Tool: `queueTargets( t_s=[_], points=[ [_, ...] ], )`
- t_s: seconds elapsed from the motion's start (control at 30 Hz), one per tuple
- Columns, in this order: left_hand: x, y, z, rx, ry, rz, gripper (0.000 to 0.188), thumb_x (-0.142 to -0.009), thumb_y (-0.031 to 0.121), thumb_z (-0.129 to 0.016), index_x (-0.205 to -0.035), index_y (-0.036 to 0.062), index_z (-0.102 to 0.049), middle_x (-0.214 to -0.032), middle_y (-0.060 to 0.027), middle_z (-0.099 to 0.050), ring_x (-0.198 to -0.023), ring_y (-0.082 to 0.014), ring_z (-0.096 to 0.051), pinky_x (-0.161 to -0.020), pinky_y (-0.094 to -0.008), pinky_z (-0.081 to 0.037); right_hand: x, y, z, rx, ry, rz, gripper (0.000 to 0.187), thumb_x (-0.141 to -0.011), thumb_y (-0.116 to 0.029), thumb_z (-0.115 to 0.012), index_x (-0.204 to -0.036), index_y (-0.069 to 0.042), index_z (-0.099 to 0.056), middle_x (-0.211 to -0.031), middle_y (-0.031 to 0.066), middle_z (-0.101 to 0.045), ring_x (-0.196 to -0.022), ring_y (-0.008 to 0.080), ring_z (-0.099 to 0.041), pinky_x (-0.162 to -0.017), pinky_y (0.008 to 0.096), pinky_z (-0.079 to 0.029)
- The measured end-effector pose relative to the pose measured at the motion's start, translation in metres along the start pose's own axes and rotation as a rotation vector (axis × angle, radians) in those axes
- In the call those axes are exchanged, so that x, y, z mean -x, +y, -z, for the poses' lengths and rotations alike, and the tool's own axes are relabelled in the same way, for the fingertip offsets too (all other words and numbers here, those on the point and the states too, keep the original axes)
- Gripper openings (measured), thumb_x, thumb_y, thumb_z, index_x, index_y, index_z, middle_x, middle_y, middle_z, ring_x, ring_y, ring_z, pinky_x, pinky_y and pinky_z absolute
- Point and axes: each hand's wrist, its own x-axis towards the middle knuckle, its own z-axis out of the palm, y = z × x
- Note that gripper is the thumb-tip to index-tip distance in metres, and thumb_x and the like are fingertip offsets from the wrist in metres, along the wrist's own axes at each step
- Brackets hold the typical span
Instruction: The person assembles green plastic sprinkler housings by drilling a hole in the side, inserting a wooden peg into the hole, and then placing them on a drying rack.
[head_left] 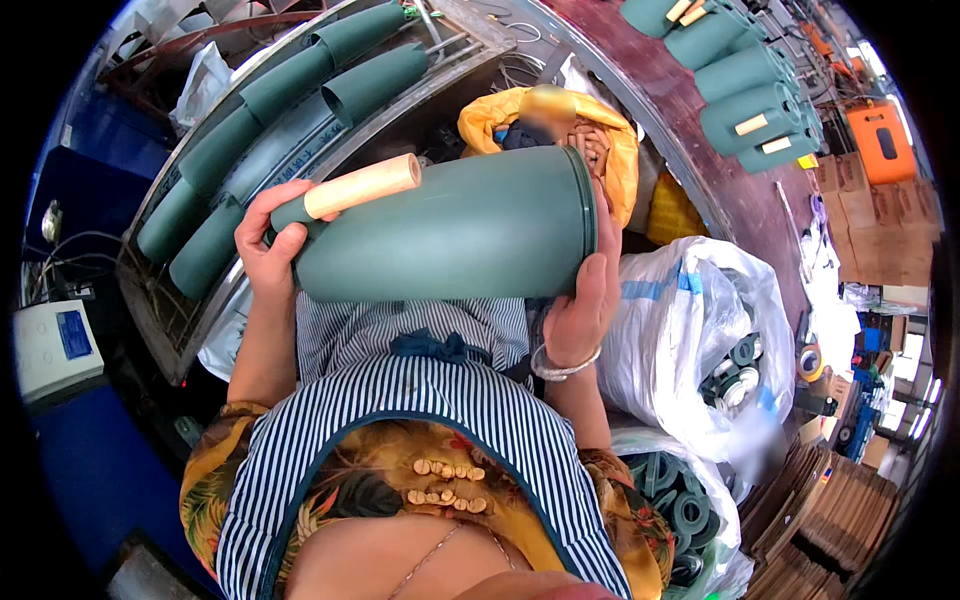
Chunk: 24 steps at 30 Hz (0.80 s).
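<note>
Green tube (450, 235) is held over the lap (350, 335): left grip (268, 240) round the green peg (290, 213), right grip (585, 300) at the rim (582, 190). The wooden handle (365, 187) seems put on; what remains cannot be told.

1. Left table (460, 68): framed, with a raised rim; green sleeves (285, 85) lie lengthwise in two rows on it.
2. Between these rows shows a pale blue-grey piece (268, 168), unclear whether sheet or tube.
3. Right table (672, 112): dark red top; green cylinders (740, 72) lie side by side on it, several with wooden handles (751, 124).
</note>
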Motion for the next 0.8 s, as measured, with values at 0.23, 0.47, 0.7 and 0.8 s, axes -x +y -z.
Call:
queueTargets(
  t_s=[0.23, 0.47, 0.7, 0.8],
  points=[
    [-0.015, 0.003, 0.004, 0.193, -0.072, 0.207, 0.050, -0.090, 0.032, -0.064, -0.124, -0.0036, -0.054, -0.094, -0.0124, -0.066, -0.084, -0.0181, -0.064, -0.074, -0.0285, -0.053, 0.012, 0.001, 0.001, 0.183, 0.153, 0.380, 0.058, -0.094, -0.040, -0.042, -0.119, 0.009, -0.059, -0.095, 0.0160, -0.055, -0.085, 0.0271, -0.054, -0.084, 0.0413, -0.046],
    [-0.037, -0.003, 0.004, 0.737, -0.025, 1.166, 0.042, -0.093, 0.027, -0.061, -0.124, 0.0007, -0.053, -0.089, -0.0068, -0.064, -0.080, -0.0174, -0.065, -0.068, -0.0285, -0.057, 0.011, -0.019, 0.001, -0.159, -0.142, 0.705, 0.043, -0.077, -0.048, -0.068, -0.101, -0.013, -0.071, -0.082, 0.0054, -0.052, -0.073, 0.0236, -0.050, -0.085, 0.0491, -0.049],
    [-0.030, 0.009, 0.007, 0.402, 0.016, 0.693, 0.037, -0.090, 0.025, -0.065, -0.120, 0.0032, -0.060, -0.099, -0.0109, -0.067, -0.083, -0.0179, -0.066, -0.075, -0.0304, -0.057, 0.015, 0.031, -0.005, -0.052, -0.065, 0.198, 0.053, -0.090, -0.042, -0.055, -0.122, 0.000, -0.057, -0.116, 0.0159, -0.054, -0.105, 0.0307, -0.052, -0.096, 0.0434, -0.042],
    [-0.018, 0.045, -0.010, -0.584, -0.057, -0.080, 0.035, -0.084, 0.022, -0.070, -0.109, -0.0011, -0.065, -0.100, -0.0157, -0.068, -0.087, -0.0261, -0.067, -0.082, -0.0394, -0.054, 0.007, 0.050, -0.028, -0.908, 0.110, -0.345, 0.064, -0.098, -0.044, -0.045, -0.138, 0.005, -0.043, -0.136, 0.0151, -0.051, -0.127, 0.0250, -0.047, -0.107, 0.0370, -0.034]
  ],
)
